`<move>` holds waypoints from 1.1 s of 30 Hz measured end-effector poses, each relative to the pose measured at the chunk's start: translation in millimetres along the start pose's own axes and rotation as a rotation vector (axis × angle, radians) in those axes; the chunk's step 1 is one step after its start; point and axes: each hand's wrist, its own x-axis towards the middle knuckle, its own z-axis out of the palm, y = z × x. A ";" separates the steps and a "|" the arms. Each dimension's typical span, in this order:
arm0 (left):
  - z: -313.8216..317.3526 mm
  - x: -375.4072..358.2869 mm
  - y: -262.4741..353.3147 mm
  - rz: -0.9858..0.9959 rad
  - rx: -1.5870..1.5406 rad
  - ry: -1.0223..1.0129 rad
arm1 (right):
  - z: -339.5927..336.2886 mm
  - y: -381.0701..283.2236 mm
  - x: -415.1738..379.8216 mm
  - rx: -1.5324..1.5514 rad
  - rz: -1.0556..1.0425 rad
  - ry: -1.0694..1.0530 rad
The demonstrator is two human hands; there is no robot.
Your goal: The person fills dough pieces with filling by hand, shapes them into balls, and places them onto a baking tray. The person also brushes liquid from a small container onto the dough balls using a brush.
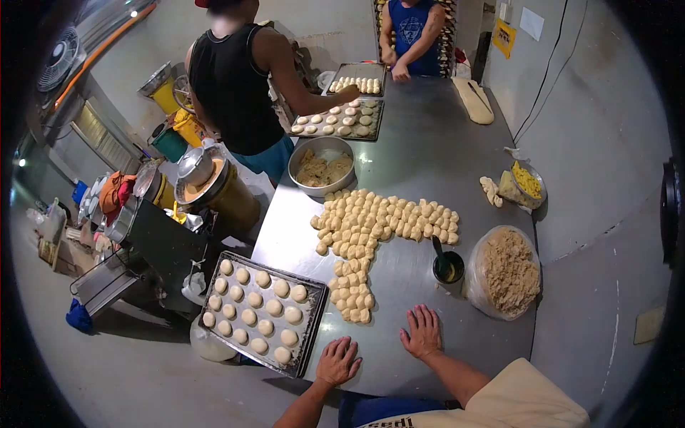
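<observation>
My left hand (338, 362) lies on the metal table with its fingers spread and nothing in it, just right of a black tray (311, 335) that holds rows of round dough pieces (248, 317). Flat on the table, my right hand (422, 332) has its fingers apart and holds nothing. Beyond both hands spreads a large cluster of small dough balls (353, 221). A dark cup (449, 268) with a handle sticking up stands beyond my right hand. To its right is a big bowl lined with plastic, full of crumbly tan filling (508, 272).
A round pan (321, 187) with some filling stands past the dough. Farther off are two more trays (376, 123) of dough, a dough slab (474, 101) and a bowl of yellow filling (526, 181). One person reaches over a tray at left; another stands at the far end.
</observation>
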 end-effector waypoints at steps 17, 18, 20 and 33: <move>5.2 -2.7 -1.1 -0.013 -0.042 0.003 | 2.3 0.9 -0.3 -0.010 0.013 -0.055; 5.3 -2.9 -1.2 -0.009 -0.040 0.007 | 2.6 0.9 -0.3 -0.010 0.012 -0.049; 5.9 -3.2 -1.2 -0.011 -0.039 0.003 | 3.1 1.0 -0.4 -0.010 0.009 -0.037; 4.9 -2.0 -1.5 0.003 -0.053 0.033 | -0.7 0.1 0.3 -0.030 0.005 -0.033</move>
